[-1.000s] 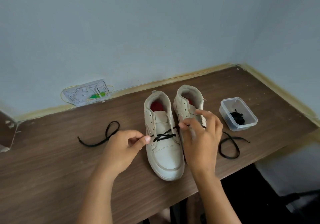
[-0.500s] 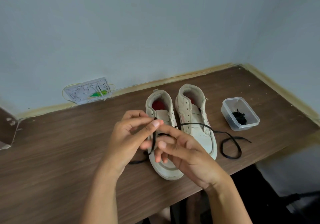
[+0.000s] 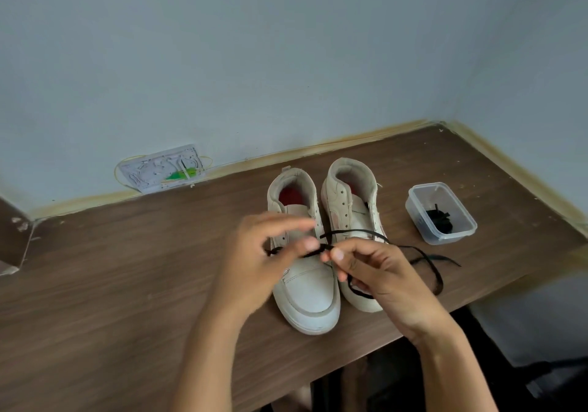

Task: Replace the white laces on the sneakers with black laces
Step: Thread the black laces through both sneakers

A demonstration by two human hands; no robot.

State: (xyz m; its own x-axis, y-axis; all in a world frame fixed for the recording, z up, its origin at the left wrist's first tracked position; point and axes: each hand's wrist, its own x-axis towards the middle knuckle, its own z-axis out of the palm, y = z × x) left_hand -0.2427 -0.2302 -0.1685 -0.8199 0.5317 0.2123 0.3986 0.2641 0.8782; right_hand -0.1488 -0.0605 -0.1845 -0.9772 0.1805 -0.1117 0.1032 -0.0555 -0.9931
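Note:
Two white high-top sneakers stand side by side on the wooden table, toes toward me: the left sneaker (image 3: 305, 297) and the right sneaker (image 3: 350, 201). A black lace (image 3: 426, 262) runs from the left sneaker's eyelets across the right sneaker and trails onto the table at the right. My left hand (image 3: 254, 265) hovers over the left sneaker, blurred, its fingers spread around the lace. My right hand (image 3: 375, 271) pinches the lace between thumb and forefinger over the sneakers' fronts. No white laces are in sight.
A clear plastic tub (image 3: 442, 217) with another black lace in it stands to the right of the sneakers. A wall socket plate with loose wires (image 3: 162, 169) sits at the back left. The table's front edge (image 3: 477, 297) runs close under my right wrist.
Both hands came together over the left sneaker; the lace end that lay on the table at the left was drawn in. My right hand now pinches the lace near the middle.

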